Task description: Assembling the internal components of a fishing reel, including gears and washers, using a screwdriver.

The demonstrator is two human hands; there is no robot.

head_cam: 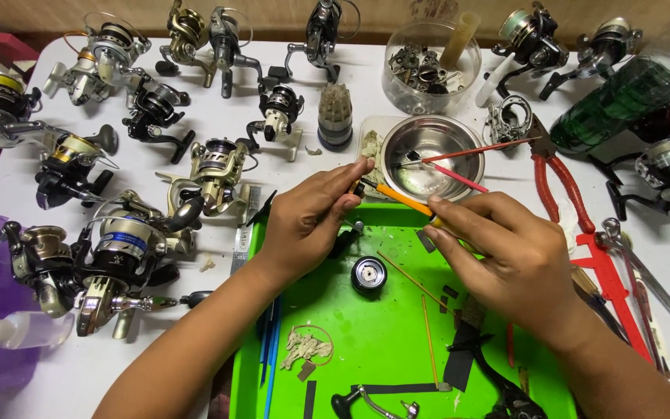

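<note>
Under my hands I see one green tray (397, 341). Beyond them sits one steel bowl (433, 159). My left hand (308, 221) and right hand (505, 260) both pinch one orange-handled tool (405, 199) between them; one black spool (368, 274) lies just below.

Between the fingers (354, 180) of both hands is an orange tool (402, 197) with a black tip. Under the fingers lies a bright green tray (366, 349) with a black round part (368, 274). Just beyond the fingers stands a silver bowl (433, 157) with red sticks (474, 149). Right of them lie red pliers (564, 182).
</note>
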